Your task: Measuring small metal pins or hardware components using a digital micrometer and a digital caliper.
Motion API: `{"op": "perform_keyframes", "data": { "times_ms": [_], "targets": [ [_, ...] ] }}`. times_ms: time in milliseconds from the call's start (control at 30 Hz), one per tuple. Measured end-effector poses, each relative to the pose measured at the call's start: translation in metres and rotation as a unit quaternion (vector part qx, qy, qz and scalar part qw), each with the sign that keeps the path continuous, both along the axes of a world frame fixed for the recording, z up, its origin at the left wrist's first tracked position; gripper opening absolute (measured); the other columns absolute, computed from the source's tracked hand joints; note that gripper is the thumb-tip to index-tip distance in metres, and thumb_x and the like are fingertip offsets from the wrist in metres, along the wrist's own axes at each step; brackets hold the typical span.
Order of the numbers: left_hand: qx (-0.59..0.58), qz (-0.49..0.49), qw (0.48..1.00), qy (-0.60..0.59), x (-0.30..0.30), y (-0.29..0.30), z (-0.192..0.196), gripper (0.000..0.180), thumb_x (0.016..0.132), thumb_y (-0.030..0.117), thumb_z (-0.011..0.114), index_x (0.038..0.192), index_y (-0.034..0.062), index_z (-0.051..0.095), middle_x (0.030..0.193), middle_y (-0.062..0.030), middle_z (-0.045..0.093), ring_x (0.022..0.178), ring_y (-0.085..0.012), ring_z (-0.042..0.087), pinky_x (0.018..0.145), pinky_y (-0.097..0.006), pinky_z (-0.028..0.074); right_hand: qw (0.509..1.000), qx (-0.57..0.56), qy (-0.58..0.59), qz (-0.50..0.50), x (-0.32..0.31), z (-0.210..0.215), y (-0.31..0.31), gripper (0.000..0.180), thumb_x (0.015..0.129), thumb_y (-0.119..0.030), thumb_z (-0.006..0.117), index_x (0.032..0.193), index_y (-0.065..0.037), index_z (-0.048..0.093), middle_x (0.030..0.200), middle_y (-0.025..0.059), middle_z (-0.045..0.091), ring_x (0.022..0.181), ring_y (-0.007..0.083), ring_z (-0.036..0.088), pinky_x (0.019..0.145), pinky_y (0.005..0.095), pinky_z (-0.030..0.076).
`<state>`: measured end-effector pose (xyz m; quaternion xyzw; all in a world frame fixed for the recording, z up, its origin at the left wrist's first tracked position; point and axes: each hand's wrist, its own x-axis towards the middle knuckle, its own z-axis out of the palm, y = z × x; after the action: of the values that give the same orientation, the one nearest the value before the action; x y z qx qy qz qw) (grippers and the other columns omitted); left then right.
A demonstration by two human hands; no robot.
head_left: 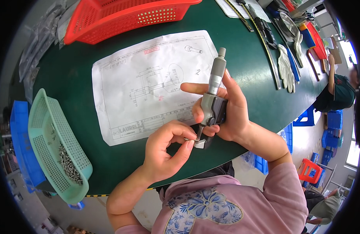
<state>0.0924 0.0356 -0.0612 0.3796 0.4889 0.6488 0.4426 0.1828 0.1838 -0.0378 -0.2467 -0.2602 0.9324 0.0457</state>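
My right hand [235, 107] is wrapped round a grey and black micrometer [218, 67], its thimble pointing away from me and its frame toward me. Between the thumb and fingertips of my left hand [166, 150] is a small metal pin [190, 139]. The pin lies at the micrometer's measuring gap, and my fingertips partly hide it, so I cannot tell whether the jaws touch it. Under both hands lies a white sheet with a technical drawing [125, 101] of a headed pin.
On the green table [258, 101] stand a red perforated basket [113, 29] at the far left and a pale green basket [57, 144] holding many metal pins [70, 165]. White gloves [285, 66], a tape measure and tools lie far right. Other people [336, 93] are beyond the table.
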Motion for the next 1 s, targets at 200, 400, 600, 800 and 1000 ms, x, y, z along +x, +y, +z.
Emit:
{"op": "perform_keyframes", "data": {
  "times_ms": [200,400,600,800,1000],
  "targets": [
    [0.003,0.004,1.0,0.012,0.0,-0.001,-0.001,0.01,0.077,-0.003,0.05,0.086,-0.0016,0.049,0.084,-0.0073,0.052,0.07,-0.009,0.053,0.065,-0.02,0.044,0.999,0.021,0.037,-0.011,0.001,0.001,-0.001,0.08,0.079,-0.063,0.02,0.118,0.005,0.04,0.062,0.0123,0.058,0.032,0.012,0.038,0.03,0.0201,0.032],
    [-0.006,0.007,1.0,0.019,-0.002,0.0,0.002,0.009,0.077,-0.004,0.05,0.086,-0.0017,0.049,0.083,-0.0066,0.052,0.069,-0.0082,0.053,0.063,-0.019,0.043,0.995,0.089,0.034,-0.011,0.001,-0.001,-0.001,0.078,0.08,-0.06,0.022,0.118,0.006,0.039,0.062,0.0113,0.057,0.032,0.011,0.037,0.03,0.0198,0.031],
    [-0.002,0.007,1.0,0.029,-0.002,0.0,-0.001,0.009,0.078,-0.004,0.05,0.086,-0.0013,0.049,0.084,-0.0065,0.051,0.069,-0.0077,0.051,0.062,-0.019,0.042,0.999,0.042,0.015,0.001,-0.002,0.0,0.0,0.078,0.08,-0.06,0.021,0.116,0.006,0.04,0.062,0.0118,0.057,0.031,0.0113,0.036,0.03,0.0205,0.03],
    [0.009,-0.005,0.999,0.046,-0.003,0.002,-0.002,0.008,0.08,-0.002,0.047,0.088,-0.0014,0.047,0.084,-0.0078,0.05,0.072,-0.0097,0.05,0.063,-0.021,0.043,1.0,0.003,0.028,0.003,0.0,-0.002,0.003,0.08,0.077,-0.063,0.021,0.114,0.004,0.043,0.063,0.0114,0.057,0.034,0.013,0.039,0.034,0.0214,0.032],
    [0.029,0.087,0.989,-0.114,-0.004,0.007,0.011,0.015,0.089,0.016,0.036,0.097,0.0033,0.036,0.086,-0.0106,0.051,0.084,-0.0165,0.05,0.078,-0.031,0.04,0.978,0.022,0.202,-0.05,0.001,-0.007,-0.001,0.084,0.075,-0.064,0.028,0.125,0.002,0.026,0.095,0.0159,0.051,0.059,0.0193,0.051,0.061,0.0325,0.043]
  ]
}}
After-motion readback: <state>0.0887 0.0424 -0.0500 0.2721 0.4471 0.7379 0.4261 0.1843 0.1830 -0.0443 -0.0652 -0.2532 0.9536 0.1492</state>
